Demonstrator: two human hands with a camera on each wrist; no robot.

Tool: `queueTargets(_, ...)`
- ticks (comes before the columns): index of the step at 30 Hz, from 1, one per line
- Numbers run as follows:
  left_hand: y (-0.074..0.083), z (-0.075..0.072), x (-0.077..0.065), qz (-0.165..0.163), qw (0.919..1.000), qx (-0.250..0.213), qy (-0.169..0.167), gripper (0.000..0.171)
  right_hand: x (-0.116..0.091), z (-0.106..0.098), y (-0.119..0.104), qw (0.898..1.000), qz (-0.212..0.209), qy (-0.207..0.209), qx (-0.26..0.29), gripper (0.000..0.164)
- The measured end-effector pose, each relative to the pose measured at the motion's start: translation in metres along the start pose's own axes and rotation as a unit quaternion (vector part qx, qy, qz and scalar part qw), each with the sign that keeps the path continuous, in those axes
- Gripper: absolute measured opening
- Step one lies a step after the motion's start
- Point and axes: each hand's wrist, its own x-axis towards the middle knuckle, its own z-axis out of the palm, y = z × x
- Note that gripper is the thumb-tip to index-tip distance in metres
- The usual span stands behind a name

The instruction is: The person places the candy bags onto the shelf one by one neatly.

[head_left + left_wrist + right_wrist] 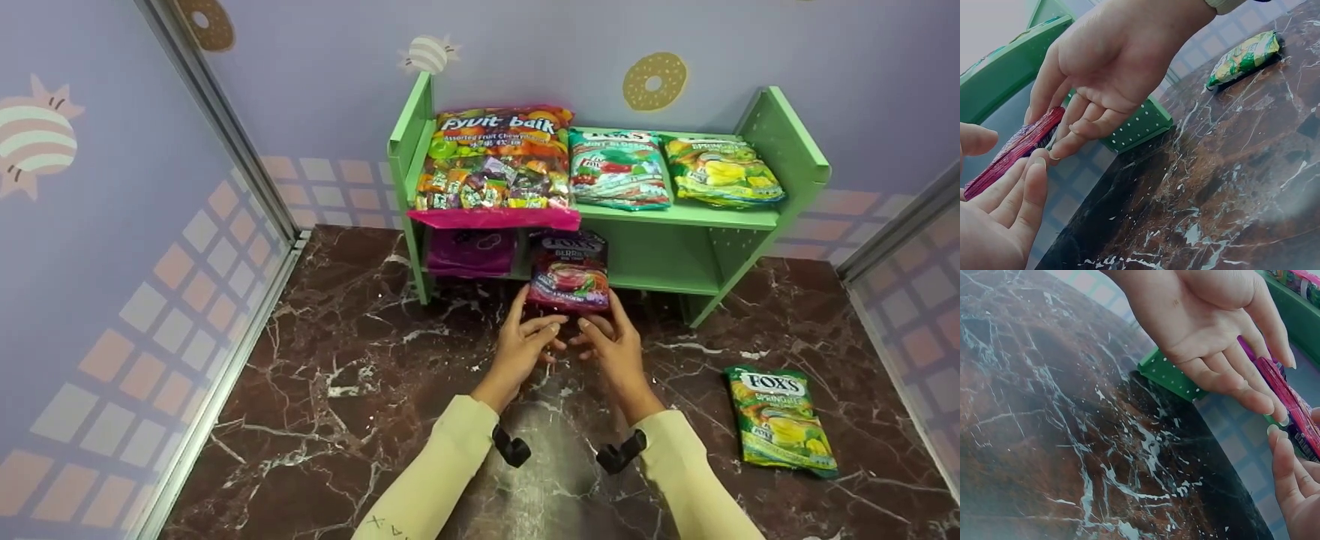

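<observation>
A purple Fox's Berries candy bag (568,281) is at the front of the green shelf's lower level, slightly tilted, its near end past the shelf edge. My left hand (517,351) holds the bag's near left corner. On the near right corner, my right hand (619,358) has hold of it too. In the left wrist view, the bag's pink-red edge (1013,149) lies between the thumbs and the fingers of both hands, with several fingers underneath. Just left of it on the lower shelf lies another purple bag (472,251).
The green two-level shelf (667,259) stands against the wall. Its top carries a large fruit chewy bag (499,161), a Mint Blossom bag (621,171) and a yellow-green Springtee bag (724,171). Another green-yellow Fox's bag (781,421) lies on the dark marbled surface (337,435) at right.
</observation>
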Motion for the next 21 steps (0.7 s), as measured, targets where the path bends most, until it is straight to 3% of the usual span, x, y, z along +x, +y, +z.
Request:
queueTargets(13, 0.002, -0.003, 0.019, -0.018, 0.9997, 0.014, 0.004, 0.082, 0.018, -0.002, -0.005, 0.997, 0.018, -0.026, -0.064, 0.077)
queueTargets(21, 0.004, -0.004, 0.03, -0.029, 0.9988, 0.036, 0.014, 0.081, 0.033, -0.005, -0.006, 0.996, 0.042, -0.043, -0.068, 0.076)
